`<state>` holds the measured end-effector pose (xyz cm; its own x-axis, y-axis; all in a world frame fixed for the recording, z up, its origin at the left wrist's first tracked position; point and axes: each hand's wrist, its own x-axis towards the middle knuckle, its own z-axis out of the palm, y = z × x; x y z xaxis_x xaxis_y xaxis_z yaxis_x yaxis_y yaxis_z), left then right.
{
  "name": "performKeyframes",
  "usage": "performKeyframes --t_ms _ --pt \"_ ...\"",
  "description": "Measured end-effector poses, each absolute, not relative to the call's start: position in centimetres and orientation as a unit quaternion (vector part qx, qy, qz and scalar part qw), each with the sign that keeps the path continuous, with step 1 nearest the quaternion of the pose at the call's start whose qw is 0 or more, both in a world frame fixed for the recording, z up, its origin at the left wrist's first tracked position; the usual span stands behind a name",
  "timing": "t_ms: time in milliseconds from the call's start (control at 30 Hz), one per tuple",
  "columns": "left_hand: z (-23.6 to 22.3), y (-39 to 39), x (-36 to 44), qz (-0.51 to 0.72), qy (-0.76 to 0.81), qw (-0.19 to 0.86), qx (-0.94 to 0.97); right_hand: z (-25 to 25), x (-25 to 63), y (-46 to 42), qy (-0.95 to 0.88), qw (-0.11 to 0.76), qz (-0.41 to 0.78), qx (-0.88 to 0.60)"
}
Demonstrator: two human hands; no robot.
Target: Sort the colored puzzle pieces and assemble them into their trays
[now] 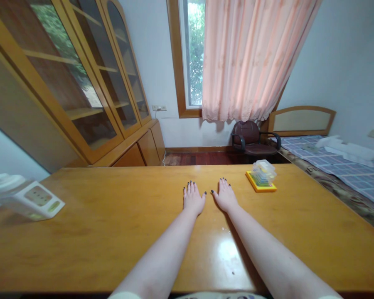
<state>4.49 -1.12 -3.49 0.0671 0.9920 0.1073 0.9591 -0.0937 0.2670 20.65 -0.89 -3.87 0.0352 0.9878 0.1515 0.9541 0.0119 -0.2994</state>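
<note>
Both of my arms reach forward over a glossy wooden table (112,232). My left hand (193,200) lies palm down on the tabletop, fingers stretched out, holding nothing. Beside it, a small gap away, my right hand (225,197) also rests flat with its fingers extended and nothing in it. Dark polish shows on the nails. Nearest to my right hand, farther right, is a clear plastic box (264,171) with coloured contents that I cannot make out. It stands on a yellow-edged flat base (262,187).
At the table's left stands a clear container with a white lid (6,182). A glass-door cabinet (90,83) rises beyond the left side. Past the far edge are a dark red armchair (249,135) and a pink curtain (246,58). A bed (339,153) lies to the right.
</note>
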Motion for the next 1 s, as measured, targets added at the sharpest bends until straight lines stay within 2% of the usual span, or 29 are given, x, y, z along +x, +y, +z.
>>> performKeyframes --t_ms 133,567,1000 --pt "-3.48 -0.88 4.73 0.105 0.664 0.069 0.737 -3.74 20.64 -0.84 -0.693 0.121 0.059 -0.709" --pt "-3.6 -0.81 4.81 0.053 0.673 0.042 0.736 -4.36 20.64 -0.39 -0.686 0.09 0.054 -0.72" --pt "-3.92 -0.62 4.69 0.059 0.673 0.049 0.736 -4.1 20.64 -0.5 -0.689 0.094 0.065 -0.716"
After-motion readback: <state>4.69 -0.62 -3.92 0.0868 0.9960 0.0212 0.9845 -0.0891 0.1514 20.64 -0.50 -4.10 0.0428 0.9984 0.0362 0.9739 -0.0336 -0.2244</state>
